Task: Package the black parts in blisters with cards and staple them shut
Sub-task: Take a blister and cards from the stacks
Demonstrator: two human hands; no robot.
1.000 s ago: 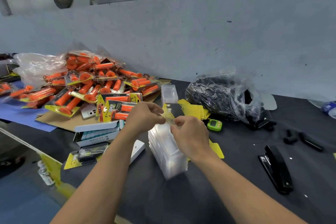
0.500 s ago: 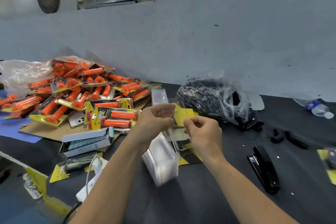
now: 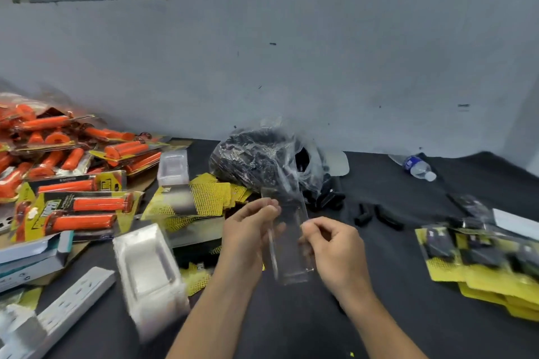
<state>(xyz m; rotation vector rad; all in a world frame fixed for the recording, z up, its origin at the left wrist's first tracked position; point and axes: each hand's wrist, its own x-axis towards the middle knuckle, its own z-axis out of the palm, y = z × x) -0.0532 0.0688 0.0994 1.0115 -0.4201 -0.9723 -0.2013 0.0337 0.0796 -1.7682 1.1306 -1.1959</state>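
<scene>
Clear plastic blister is pinched between both hands above the dark worktop: left hand fingers and right hand fingers curl, seemingly at its edges.

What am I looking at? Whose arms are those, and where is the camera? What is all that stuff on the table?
Those are a person's own two arms. The camera sits on their head, so you see what they see, looking down at a black table. The left hand and the right hand pinch a clear blister, a see-through plastic shell, and hold it above the table. It looks empty. To its left is a stack of blisters. Behind are yellow cards and a plastic bag of black parts. Far left is a pile of packed orange parts. On the right lie finished yellow packs and a water bottle.
</scene>
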